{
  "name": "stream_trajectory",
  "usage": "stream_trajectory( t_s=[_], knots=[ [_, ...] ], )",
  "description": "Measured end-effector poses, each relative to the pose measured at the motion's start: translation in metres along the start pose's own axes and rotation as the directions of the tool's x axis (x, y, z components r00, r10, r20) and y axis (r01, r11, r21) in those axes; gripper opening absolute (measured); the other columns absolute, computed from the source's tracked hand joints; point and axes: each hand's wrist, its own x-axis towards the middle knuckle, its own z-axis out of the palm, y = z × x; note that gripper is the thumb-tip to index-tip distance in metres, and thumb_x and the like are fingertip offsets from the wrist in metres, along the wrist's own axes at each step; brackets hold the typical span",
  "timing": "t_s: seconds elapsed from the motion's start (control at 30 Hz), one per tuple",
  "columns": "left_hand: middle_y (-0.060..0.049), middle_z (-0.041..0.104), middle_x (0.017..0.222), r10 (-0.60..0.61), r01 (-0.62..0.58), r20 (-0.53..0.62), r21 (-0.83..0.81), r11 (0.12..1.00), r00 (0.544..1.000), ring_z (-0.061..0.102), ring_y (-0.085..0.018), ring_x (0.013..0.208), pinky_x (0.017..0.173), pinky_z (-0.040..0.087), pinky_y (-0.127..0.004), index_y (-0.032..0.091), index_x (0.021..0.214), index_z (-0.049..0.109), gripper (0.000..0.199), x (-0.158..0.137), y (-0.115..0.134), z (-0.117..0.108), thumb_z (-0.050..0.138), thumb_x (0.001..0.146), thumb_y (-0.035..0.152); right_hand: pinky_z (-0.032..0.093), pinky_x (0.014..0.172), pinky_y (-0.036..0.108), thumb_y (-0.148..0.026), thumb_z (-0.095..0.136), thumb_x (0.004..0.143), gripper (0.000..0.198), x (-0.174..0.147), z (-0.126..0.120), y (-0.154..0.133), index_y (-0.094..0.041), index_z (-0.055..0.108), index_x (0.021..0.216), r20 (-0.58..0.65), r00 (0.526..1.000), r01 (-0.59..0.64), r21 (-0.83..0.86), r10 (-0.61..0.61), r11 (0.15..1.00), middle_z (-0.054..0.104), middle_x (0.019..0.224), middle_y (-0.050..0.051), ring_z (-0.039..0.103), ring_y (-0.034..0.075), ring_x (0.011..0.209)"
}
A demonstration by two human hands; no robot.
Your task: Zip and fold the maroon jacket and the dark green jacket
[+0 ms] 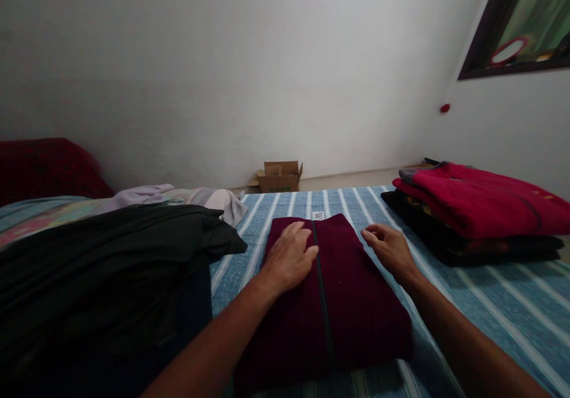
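A folded maroon jacket [365, 303] with a dark zip line down its middle lies on the striped bedsheet. My left hand [289, 255] rests on its upper left part, fingers spread and nothing held. Just off the jacket's right edge is my right hand [392, 249], its fingers curled in towards the thumb; no cloth shows between them. A small white label with a letter W [317, 215] shows at the jacket's far end.
On the right stands a stack of folded clothes with a red garment [481, 199] above black ones [467, 249]. Dark clothes [133, 255] are heaped on the left. Beyond the blue striped bedsheet [499, 303], a cardboard box [280, 177] sits by the wall.
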Motion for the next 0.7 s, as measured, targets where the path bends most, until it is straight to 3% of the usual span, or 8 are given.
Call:
stream_trajectory(
  t_s=[0.07, 0.17, 0.27, 0.4, 0.53, 0.6, 0.7],
  knots=[
    [-0.012, 0.031, 0.145, 0.104, -0.104, 0.171, -0.009, 0.995, 0.98, 0.021, -0.025, 0.135, 0.107, 0.023, -0.042, 0.015, 0.124, 0.049, 0.048, 0.002, 0.017, 0.007, 0.037, 0.087, 0.044, 0.042, 0.063, 0.028, -0.047, 0.051, 0.076, 0.035, -0.023, -0.012, -0.004, -0.016, 0.065, 0.084, 0.035, 0.999, 0.018, 0.002, -0.018, 1.0, 0.065, 0.073, 0.005, 0.06, 0.019, 0.069],
    [-0.014, 0.019, 0.149, 0.069, -0.079, 0.315, 0.017, 0.997, 0.947, 0.009, -0.029, 0.137, 0.107, 0.015, -0.052, 0.014, 0.137, 0.034, 0.07, 0.006, 0.019, 0.032, 0.025, 0.086, 0.06, 0.042, 0.059, 0.028, -0.053, 0.052, 0.075, 0.042, -0.054, -0.023, -0.006, -0.016, 0.062, 0.093, 0.102, 0.993, -0.06, 0.057, 0.054, 0.997, 0.065, 0.07, 0.004, 0.061, 0.02, 0.066],
    [-0.013, 0.013, 0.15, 0.034, -0.054, 0.316, 0.055, 0.997, 0.948, 0.005, -0.027, 0.138, 0.108, 0.009, -0.053, 0.014, 0.142, 0.023, 0.079, 0.007, 0.007, 0.057, 0.016, 0.083, 0.066, 0.044, 0.056, 0.029, -0.058, 0.055, 0.073, 0.053, -0.08, -0.027, -0.01, -0.017, 0.056, 0.106, 0.229, 0.948, -0.271, 0.226, 0.22, 0.936, 0.066, 0.071, 0.004, 0.063, 0.022, 0.067],
    [-0.011, 0.013, 0.15, 0.032, -0.053, 0.292, 0.064, 0.997, 0.956, 0.004, -0.026, 0.138, 0.109, 0.009, -0.052, 0.015, 0.143, 0.019, 0.081, 0.004, 0.0, 0.068, 0.013, 0.082, 0.068, 0.049, 0.068, 0.036, -0.053, 0.066, 0.065, 0.068, -0.107, -0.024, -0.021, -0.019, 0.046, 0.121, 0.41, 0.863, -0.482, 0.497, 0.293, 0.721, 0.069, 0.079, 0.005, 0.066, 0.024, 0.074],
    [-0.01, 0.015, 0.15, 0.028, -0.046, 0.268, 0.062, 0.997, 0.963, 0.004, -0.025, 0.138, 0.109, 0.009, -0.051, 0.016, 0.143, 0.02, 0.079, 0.002, 0.001, 0.066, 0.013, 0.083, 0.067, 0.048, 0.081, 0.043, -0.042, 0.073, 0.062, 0.089, -0.124, -0.018, -0.018, -0.022, 0.027, 0.136, 0.366, 0.906, -0.41, 0.629, 0.214, 0.661, 0.067, 0.102, 0.01, 0.065, 0.026, 0.087],
    [-0.009, 0.015, 0.15, 0.033, -0.047, 0.25, 0.053, 0.997, 0.968, 0.004, -0.024, 0.138, 0.109, 0.01, -0.05, 0.016, 0.143, 0.019, 0.078, 0.001, 0.0, 0.066, 0.013, 0.084, 0.066, 0.045, 0.088, 0.044, -0.04, 0.073, 0.064, 0.089, -0.128, -0.014, -0.009, -0.022, 0.027, 0.137, 0.328, 0.933, -0.333, 0.637, 0.147, 0.695, 0.061, 0.116, 0.012, 0.059, 0.028, 0.102],
    [-0.008, 0.014, 0.15, 0.035, -0.044, 0.221, 0.038, 0.998, 0.975, 0.005, -0.023, 0.138, 0.109, 0.009, -0.049, 0.017, 0.143, 0.018, 0.077, 0.0, -0.002, 0.069, 0.015, 0.084, 0.066, 0.03, 0.104, 0.04, -0.036, 0.073, 0.064, 0.078, -0.13, -0.01, 0.003, -0.021, 0.039, 0.133, 0.29, 0.951, -0.264, 0.567, 0.111, 0.78, 0.045, 0.136, 0.011, 0.039, 0.027, 0.125]
  ],
)
